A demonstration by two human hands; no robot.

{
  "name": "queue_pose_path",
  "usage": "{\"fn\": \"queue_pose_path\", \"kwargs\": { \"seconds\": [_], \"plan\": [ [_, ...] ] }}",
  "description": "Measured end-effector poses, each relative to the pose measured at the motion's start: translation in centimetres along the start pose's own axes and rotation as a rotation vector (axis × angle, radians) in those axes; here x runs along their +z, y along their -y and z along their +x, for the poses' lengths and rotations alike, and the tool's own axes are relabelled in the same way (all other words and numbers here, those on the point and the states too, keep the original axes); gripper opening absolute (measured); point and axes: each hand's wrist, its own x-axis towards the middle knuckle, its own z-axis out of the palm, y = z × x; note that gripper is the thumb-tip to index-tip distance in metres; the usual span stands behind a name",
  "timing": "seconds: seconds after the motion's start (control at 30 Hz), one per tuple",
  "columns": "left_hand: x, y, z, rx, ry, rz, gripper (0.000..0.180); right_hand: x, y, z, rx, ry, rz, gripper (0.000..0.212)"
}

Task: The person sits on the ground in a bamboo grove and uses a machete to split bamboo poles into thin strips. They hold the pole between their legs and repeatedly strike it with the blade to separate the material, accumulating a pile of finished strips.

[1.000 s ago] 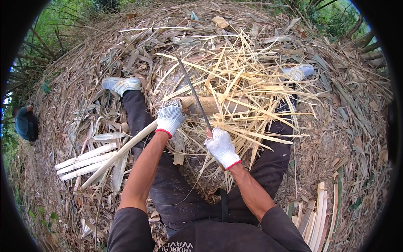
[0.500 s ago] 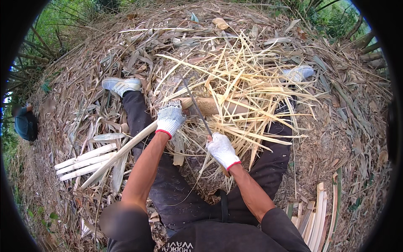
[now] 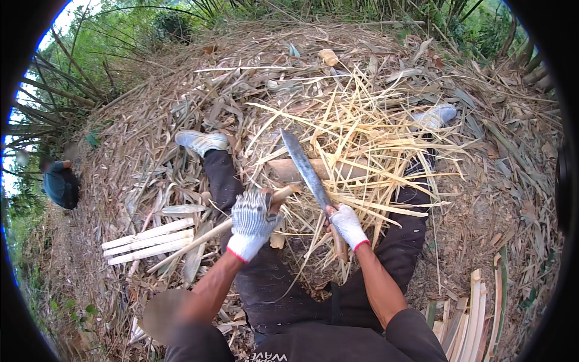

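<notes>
My left hand (image 3: 253,218), in a patterned work glove, is closed round a pale bamboo strip (image 3: 199,243) that slants from the lower left up to the middle. Gripped in my gloved right hand (image 3: 348,224) is a machete (image 3: 304,166); its long dark blade points up and to the left, broad side showing, apart from the strip's end. Part of its wooden handle (image 3: 340,246) sticks out below the glove. Beyond both hands lies a thick bamboo log (image 3: 289,171) across the ground between my legs, its right part covered by a heap of thin yellow shavings (image 3: 368,133).
Several split pale strips (image 3: 151,240) lie beside my left leg. More long strips (image 3: 473,317) are stacked at the lower right. Dry leaves (image 3: 175,139) cover the ground. A person in dark clothing (image 3: 59,184) crouches at the far left, near bamboo stalks (image 3: 57,90).
My left hand has drawn the strip back toward me, off the log. My right hand has shifted slightly right, and the machete has turned from edge-on to show its flat side.
</notes>
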Motion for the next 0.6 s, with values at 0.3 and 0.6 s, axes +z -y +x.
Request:
{"fn": "queue_pose_path", "kwargs": {
  "seconds": [0.3, 0.6],
  "plan": [
    [-10.7, -6.6, -8.8, -0.107, -0.185, -0.172, 0.049, 0.9, 3.3, -8.0, -0.457, -0.182, -0.504, 0.039],
    [-6.9, -11.6, -14.0, -0.207, -0.149, -0.297, 0.058, -0.3, 7.8, -21.0, -0.289, 0.511, 0.490, 0.049]
  ]
}}
